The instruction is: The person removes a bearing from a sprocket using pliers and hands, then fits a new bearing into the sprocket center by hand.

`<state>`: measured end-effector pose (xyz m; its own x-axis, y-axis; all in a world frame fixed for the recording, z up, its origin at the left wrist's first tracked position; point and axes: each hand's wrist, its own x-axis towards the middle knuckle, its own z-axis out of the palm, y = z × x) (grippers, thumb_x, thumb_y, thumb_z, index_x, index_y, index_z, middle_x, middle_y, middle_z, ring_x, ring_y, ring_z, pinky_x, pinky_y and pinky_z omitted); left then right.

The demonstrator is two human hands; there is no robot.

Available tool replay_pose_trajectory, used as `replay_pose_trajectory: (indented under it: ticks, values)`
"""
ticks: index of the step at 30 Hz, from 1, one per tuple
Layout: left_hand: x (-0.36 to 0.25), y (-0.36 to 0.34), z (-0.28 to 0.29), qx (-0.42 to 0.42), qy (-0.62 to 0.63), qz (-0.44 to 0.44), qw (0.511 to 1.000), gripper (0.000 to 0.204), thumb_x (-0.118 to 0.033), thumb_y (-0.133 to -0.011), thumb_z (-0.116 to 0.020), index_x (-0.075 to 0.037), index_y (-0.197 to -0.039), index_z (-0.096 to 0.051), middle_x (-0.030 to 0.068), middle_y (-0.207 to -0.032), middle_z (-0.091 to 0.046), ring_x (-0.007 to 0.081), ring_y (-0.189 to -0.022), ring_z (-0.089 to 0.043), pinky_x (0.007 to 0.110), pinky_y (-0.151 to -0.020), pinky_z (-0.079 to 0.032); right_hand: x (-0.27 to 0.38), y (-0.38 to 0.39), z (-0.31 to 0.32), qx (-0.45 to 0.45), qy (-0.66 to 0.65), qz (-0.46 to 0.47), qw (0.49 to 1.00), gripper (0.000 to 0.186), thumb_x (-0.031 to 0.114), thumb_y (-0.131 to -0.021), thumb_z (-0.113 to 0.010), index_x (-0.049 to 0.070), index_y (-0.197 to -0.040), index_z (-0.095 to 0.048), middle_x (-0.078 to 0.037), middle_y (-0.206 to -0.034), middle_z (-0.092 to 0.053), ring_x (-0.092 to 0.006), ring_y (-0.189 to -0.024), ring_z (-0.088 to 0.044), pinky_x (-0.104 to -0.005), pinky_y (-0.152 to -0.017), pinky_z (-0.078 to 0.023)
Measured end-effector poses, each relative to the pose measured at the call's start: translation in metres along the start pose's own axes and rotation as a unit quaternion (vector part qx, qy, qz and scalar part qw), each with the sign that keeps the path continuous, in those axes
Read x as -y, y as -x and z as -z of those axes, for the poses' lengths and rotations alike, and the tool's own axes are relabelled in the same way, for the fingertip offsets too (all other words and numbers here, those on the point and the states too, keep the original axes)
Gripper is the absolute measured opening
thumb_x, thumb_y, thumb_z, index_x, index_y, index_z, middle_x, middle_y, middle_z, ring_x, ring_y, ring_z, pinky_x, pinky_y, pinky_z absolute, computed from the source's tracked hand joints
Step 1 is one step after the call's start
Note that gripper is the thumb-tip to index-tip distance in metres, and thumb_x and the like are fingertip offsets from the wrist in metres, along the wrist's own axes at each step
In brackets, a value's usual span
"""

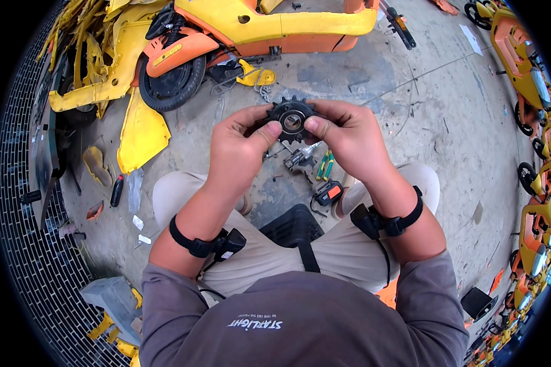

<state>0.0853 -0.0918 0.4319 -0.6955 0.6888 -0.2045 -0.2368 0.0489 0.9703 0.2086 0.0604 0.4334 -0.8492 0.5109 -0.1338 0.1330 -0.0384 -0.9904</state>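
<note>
Between my two hands I hold a dark toothed sprocket (292, 117) with a round bearing in its centre. My left hand (242, 136) pinches its left edge, thumb on the face turned toward me and fingers behind. In the same way my right hand (346, 131) grips the right edge. On the floor beyond my knees, below the sprocket, lie a metal power tool (301, 158), green-and-yellow handled pliers (326, 165) and a black-and-orange battery pack (329, 192). The fingertips behind the sprocket are mostly hidden.
A yellow and orange scooter body (275, 27) with a black wheel (172, 82) lies ahead. Yellow panels (142, 134) are heaped at the left, near a dark bottle (117, 191). Scooters (536, 229) line the right side. A black plastic crate (292, 225) sits between my legs.
</note>
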Motion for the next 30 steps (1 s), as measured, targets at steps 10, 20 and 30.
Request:
replay_pose_trajectory:
  ticks: [10, 20, 30]
  values:
    - [0.004, -0.009, 0.005, 0.024, 0.043, 0.072, 0.996, 0.029, -0.006, -0.092, -0.068, 0.007, -0.117, -0.067, 0.0098, -0.103, -0.071, 0.0128, -0.087, -0.065, 0.026, -0.079, -0.052, 0.0, -0.003, -0.002, 0.014, -0.077, -0.06, 0.995, 0.03, 0.01, -0.095, -0.068, -0.01, -0.117, -0.067, -0.009, -0.091, -0.072, -0.0119, -0.076, -0.066, -0.0272, -0.071, -0.055]
    - [-0.003, -0.007, -0.002, 0.017, 0.033, 0.019, 0.999, 0.035, -0.012, -0.087, -0.078, 0.006, -0.116, -0.069, 0.0077, -0.1, -0.071, 0.0153, -0.089, -0.066, 0.028, -0.081, -0.053, -0.017, -0.014, 0.004, 0.028, -0.174, -0.023, 0.984, 0.041, 0.01, -0.098, -0.063, -0.007, -0.134, -0.053, -0.014, -0.11, -0.07, -0.0182, -0.092, -0.069, -0.0319, -0.082, -0.059]
    - [-0.009, 0.001, -0.005, 0.015, -0.329, -0.356, 0.875, 0.04, -0.005, -0.074, -0.08, -0.004, -0.114, -0.074, 0.0105, -0.1, -0.07, 0.0277, -0.088, -0.067, 0.036, -0.079, -0.052, -0.011, -0.005, -0.01, 0.121, -0.231, 0.061, 0.964, 0.086, 0.029, -0.087, -0.078, -0.003, -0.152, -0.031, -0.019, -0.153, -0.041, -0.0249, -0.138, -0.045, -0.0394, -0.114, -0.038]
